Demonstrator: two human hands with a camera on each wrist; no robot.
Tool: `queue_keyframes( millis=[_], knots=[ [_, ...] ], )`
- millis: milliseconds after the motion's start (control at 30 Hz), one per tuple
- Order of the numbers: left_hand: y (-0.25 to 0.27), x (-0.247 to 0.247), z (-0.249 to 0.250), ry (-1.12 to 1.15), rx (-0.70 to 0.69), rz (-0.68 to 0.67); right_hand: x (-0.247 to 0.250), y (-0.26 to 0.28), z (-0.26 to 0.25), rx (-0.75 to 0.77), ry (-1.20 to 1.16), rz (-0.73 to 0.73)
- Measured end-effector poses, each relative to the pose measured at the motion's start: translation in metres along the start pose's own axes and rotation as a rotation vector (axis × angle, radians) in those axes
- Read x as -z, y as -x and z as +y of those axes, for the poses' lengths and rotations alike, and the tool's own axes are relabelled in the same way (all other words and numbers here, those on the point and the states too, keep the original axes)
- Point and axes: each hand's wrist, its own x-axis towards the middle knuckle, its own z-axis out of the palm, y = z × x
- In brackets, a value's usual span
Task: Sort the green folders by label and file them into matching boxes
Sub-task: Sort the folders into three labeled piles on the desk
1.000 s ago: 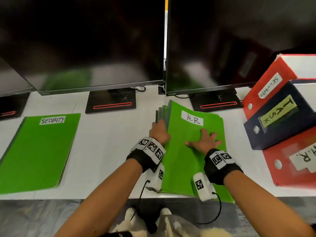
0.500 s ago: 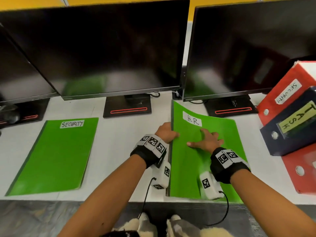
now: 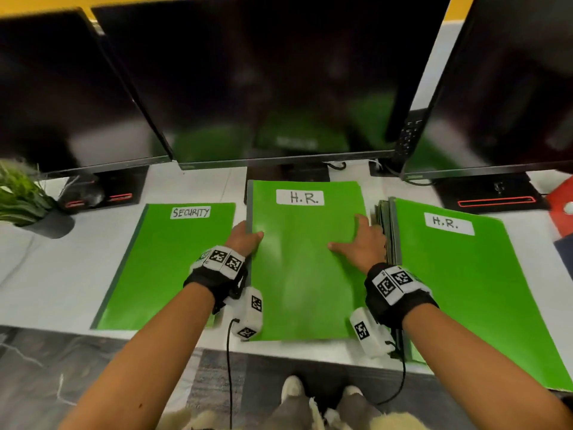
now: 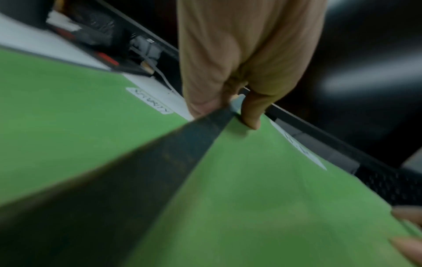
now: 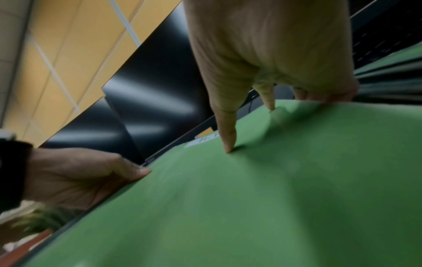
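A green folder labelled H.R. (image 3: 307,268) is held just above the white desk, between a green SECURITY folder (image 3: 173,265) and a stack of green folders (image 3: 465,290) topped by another H.R. label. My left hand (image 3: 245,238) pinches its left spine edge, thumb on top; the left wrist view shows that pinch (image 4: 228,108). My right hand (image 3: 362,243) holds the right edge, with thumb and forefinger pressed on the cover and the other fingers curled over the edge (image 5: 274,108). A red box (image 3: 561,209) and a dark blue box (image 3: 566,252) peek in at the far right.
Three dark monitors (image 3: 273,82) on stands line the back of the desk (image 3: 62,274), close behind the folders. A potted plant (image 3: 21,197) stands at the far left. The desk's front edge runs just under my wrists.
The H.R. folder came off the stack and moved left, now beside the SECURITY folder. A second H.R. folder is uncovered on the stack. The view swung left, so the boxes are nearly out of sight.
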Motion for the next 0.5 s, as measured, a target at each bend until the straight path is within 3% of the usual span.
queue_keyframes(
  millis=[67,133,300,400,500],
  knots=[
    [-0.002,0.005,-0.009,-0.16,-0.001,0.108,-0.016,0.003,-0.006,-0.009,0.024,-0.045],
    [-0.005,0.005,-0.018,-0.246,0.002,0.134,-0.03,0.005,-0.008,-0.04,0.052,-0.073],
    [-0.013,-0.008,-0.033,-0.533,0.016,0.059,-0.05,0.006,0.0,-0.116,0.195,-0.147],
    [-0.014,-0.016,-0.042,-0.742,0.003,0.011,-0.058,0.009,0.006,-0.104,0.338,-0.206],
    [-0.015,-0.021,-0.045,-0.805,-0.021,0.018,-0.063,0.011,0.009,-0.073,0.389,-0.217]
  ],
)
